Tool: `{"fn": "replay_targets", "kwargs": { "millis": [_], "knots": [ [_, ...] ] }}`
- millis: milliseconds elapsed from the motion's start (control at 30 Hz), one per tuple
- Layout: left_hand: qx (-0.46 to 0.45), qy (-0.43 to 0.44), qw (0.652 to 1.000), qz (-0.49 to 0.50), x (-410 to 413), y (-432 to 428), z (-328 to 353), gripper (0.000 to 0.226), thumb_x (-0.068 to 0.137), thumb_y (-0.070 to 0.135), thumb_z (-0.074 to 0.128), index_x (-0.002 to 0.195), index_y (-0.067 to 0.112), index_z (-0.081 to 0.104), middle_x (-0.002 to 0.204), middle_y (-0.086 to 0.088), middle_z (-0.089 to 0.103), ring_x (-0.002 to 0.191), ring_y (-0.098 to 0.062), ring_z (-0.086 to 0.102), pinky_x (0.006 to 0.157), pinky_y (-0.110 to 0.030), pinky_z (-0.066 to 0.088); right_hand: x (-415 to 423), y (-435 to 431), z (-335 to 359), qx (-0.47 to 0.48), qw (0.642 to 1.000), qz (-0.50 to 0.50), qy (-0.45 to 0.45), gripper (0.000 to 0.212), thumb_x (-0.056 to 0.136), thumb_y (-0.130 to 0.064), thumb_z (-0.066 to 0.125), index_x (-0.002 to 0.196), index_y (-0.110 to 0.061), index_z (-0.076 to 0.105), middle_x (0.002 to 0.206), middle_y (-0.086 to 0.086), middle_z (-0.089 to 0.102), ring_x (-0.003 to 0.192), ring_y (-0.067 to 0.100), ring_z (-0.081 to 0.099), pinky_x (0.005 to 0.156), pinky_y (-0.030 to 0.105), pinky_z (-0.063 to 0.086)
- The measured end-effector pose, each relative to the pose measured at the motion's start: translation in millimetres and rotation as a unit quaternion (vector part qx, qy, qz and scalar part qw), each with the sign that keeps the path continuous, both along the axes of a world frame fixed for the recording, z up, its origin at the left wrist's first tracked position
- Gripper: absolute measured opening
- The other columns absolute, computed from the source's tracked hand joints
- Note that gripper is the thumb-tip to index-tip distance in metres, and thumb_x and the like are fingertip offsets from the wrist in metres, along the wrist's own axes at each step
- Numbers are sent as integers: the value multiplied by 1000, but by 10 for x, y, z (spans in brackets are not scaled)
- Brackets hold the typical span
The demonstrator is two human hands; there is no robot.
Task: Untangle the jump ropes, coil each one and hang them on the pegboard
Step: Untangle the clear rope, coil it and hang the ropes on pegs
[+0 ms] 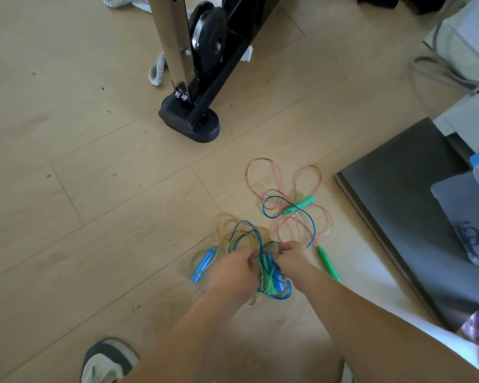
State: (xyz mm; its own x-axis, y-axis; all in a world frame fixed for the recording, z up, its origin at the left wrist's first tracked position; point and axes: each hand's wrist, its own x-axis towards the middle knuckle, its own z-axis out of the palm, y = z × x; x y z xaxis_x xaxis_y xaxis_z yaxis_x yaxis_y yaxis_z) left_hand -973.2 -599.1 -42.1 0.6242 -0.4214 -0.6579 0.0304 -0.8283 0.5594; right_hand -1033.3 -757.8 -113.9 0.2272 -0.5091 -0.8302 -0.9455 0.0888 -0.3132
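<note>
Gently, with your left hand (233,272) and right hand (295,259) pinching strands in the heart of the jump ropes (271,275) tangled on the floor (94,189), keep the knot slack and feed the blue handle (203,264) back through its loops rather than tugging.

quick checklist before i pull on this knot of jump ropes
1. Grip: left hand and right hand both hold the tangle of thin plastic jump ropes at its middle: ok.
2. Cords separated: blue, pink and yellowish cords cross each other: not ok.
3. Outer handles free: blue plastic handle and long green plastic handle lie outside the knot: ok.
4. Inner handles free: more handles sit between the hands, wrapped in cord: not ok.
5. Room: pink cord loops lie apart from the black machine foot: ok.
6. Pegboard: not in view: cannot tell.
</note>
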Motion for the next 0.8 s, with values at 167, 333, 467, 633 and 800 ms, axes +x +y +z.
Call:
{"fn": "replay_targets", "kwargs": {
  "millis": [167, 333, 467, 633, 800],
  "knots": [
    [-26, 25, 999, 3, 44, -34, 107, 22, 91, 24, 46, 94, 15, 66, 89, -3, 72, 88, -29, 67, 80, -44, 55, -85, 21, 133, 13, 1000, 9, -22, 8, 79, -7, 64, 80, -6, 71, 67, 8, 58, 62, 24, 52, 58, 34, 46],
    [-1, -34, 999, -42, 217, -89, 375, 42, 92, 10, 56, 133, 19, 57, 133, -6, 59, 120, -29, 59, 99, -34, 43, 231, 1, 696, 40, 994, 63, -78, 7, 79, -13, 68, 85, -10, 67, 75, 8, 65, 64, 20, 63, 55, 32, 54],
    [-72, -50, 996, -24, 283, -13, 726, 77, 80, 10, 64, 153, 20, 41, 154, 4, 45, 141, -17, 45, 114, -26, 35, 498, 1, 1540, 91, 964, 232, -89, 15, 85, -6, 60, 73, -14, 63, 63, 6, 63, 51, 13, 61, 46, 20, 46],
    [-154, -33, 987, -17, 354, 11, 1323, 28, 67, 28, 71, 94, 25, 66, 89, 14, 68, 86, -9, 67, 75, -23, 50, 702, 10, 2639, 102, 943, 281, -150, 12, 84, -4, 63, 90, 2, 71, 75, 16, 69, 62, 19, 65, 63, 32, 52],
    [-190, -40, 976, -94, 336, 15, 1928, 15, 87, 27, 70, 87, 12, 70, 74, 8, 63, 65, -5, 55, 68, -22, 45, 582, -67, 3569, 69, 932, 55, -353, 7, 82, 1, 66, 88, -3, 65, 83, 19, 58, 59, 22, 59, 56, 31, 52]
  ]
}}
